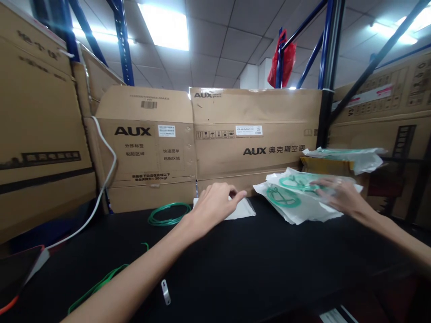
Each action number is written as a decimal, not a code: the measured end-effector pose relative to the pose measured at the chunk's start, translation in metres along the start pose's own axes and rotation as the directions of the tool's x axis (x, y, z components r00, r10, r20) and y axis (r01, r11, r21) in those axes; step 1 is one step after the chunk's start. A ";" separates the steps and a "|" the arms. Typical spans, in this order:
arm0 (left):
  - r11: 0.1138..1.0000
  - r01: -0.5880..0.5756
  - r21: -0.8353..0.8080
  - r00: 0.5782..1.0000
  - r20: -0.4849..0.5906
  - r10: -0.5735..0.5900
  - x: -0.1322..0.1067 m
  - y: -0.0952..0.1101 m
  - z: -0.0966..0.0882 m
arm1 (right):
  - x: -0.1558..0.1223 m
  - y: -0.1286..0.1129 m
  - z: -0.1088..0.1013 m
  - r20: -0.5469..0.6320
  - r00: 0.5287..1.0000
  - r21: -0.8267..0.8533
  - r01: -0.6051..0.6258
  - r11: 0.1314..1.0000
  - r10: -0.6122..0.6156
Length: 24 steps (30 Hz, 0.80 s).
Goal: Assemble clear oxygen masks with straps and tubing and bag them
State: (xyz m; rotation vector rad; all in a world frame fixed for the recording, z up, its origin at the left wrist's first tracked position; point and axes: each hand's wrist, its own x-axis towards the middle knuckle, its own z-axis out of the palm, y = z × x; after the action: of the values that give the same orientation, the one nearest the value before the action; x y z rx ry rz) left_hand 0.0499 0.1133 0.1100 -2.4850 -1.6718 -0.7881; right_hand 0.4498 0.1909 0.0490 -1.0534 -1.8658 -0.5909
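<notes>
1. A brown AUX panel point(148, 159) stands at the back left, bearing a small white label.
2. Just beside it, a wider AUX sheet point(218, 157) shows handling symbols and another label.
3. A tall carton point(43, 116) fills the far left side.
4. At the right, behind a dark post point(328, 67), stands a printed carton point(373, 130).
5. A white cable point(115, 160) curves down the left side toward a dark device point(15, 273) with a red-orange edge.
6. A red plastic bag point(290, 58) hangs high on the blue rack frame point(279, 67).
7. Overhead, a bright light panel point(164, 27) glows in the tiled ceiling point(215, 27).
</notes>
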 end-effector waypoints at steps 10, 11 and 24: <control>0.930 0.232 -0.285 0.920 0.374 -0.115 0.048 -0.015 0.039 | -0.050 -0.095 -0.007 0.073 0.979 0.239 0.168 0.956 -0.190; 0.917 0.249 -0.310 0.917 0.380 -0.120 0.048 -0.019 0.040 | -0.051 -0.101 -0.005 0.082 0.977 0.258 0.171 0.951 -0.198; 0.793 0.587 -0.160 0.809 0.163 -0.565 0.039 -0.137 0.020 | -0.098 -0.146 -0.019 0.433 0.892 0.216 0.034 0.976 -0.127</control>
State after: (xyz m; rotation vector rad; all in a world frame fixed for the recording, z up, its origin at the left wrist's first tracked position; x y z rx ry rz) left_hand -0.0518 0.2096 0.0770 -2.1506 -2.5745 -0.9155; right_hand 0.3584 0.0578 -0.0244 -1.0363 -2.3229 -0.2010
